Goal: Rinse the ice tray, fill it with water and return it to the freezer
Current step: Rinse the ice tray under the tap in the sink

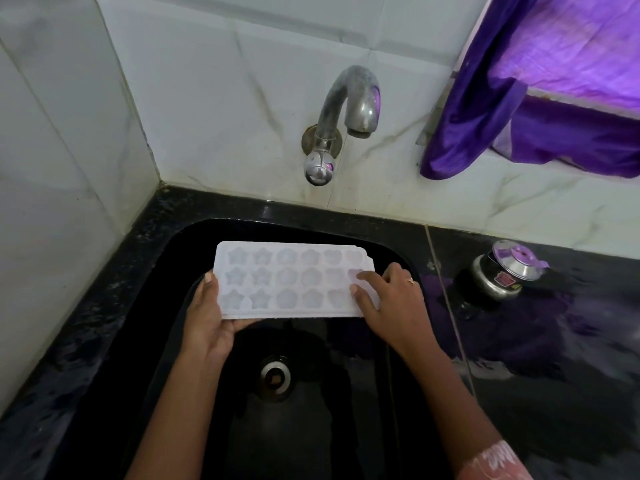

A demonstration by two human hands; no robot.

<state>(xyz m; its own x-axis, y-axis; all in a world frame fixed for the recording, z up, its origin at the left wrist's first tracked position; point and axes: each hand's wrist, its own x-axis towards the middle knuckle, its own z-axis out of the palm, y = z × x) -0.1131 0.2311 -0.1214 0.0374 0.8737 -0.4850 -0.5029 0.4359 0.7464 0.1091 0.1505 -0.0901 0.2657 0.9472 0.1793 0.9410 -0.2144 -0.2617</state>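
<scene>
A white ice tray (291,278) with star, flower and heart shaped cells is held level over the black sink (349,393). My left hand (207,313) grips its left end from underneath, thumb on the rim. My right hand (388,299) rests on the tray's right end, with fingers pressed into the cells there. The metal tap (349,102) juts from the tiled wall above the tray, and no water runs from it.
The sink drain (275,375) lies below the tray. A black stone counter (540,341) surrounds the sink, and a small steel lidded pot (507,275) stands on it at right. A purple curtain (540,109) hangs at the upper right. White tiled walls close the left and back.
</scene>
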